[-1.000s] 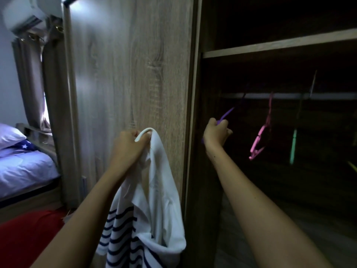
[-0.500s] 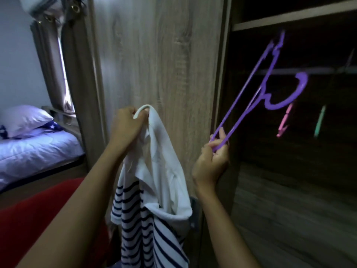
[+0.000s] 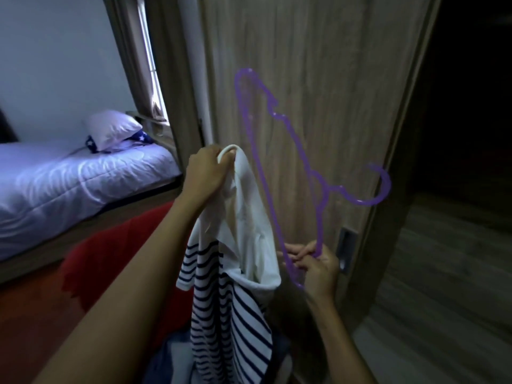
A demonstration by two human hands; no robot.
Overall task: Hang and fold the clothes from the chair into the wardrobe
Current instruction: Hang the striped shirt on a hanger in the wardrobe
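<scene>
before the wardrobe door [image 3: 318,79], my left hand [image 3: 206,173] curls around the bunched collar of the shirt [image 3: 249,212] and holds it up, so it hangs limp between both hands. my right hand [image 3: 318,266] pinches a lower corner of the purple hanger [image 3: 323,187], hook pointing right. the shirt looks light, soft and floppy to me, best held at collar or shoulders while the thin, stiff hanger slides in. it's white on top, navy-striped below, creased.

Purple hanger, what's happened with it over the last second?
The right hand lifted the purple plastic hanger off the wardrobe rail and brought it out, down beside the white, navy-striped shirt. The left hand still grips that shirt's collar, held up as before.
</scene>
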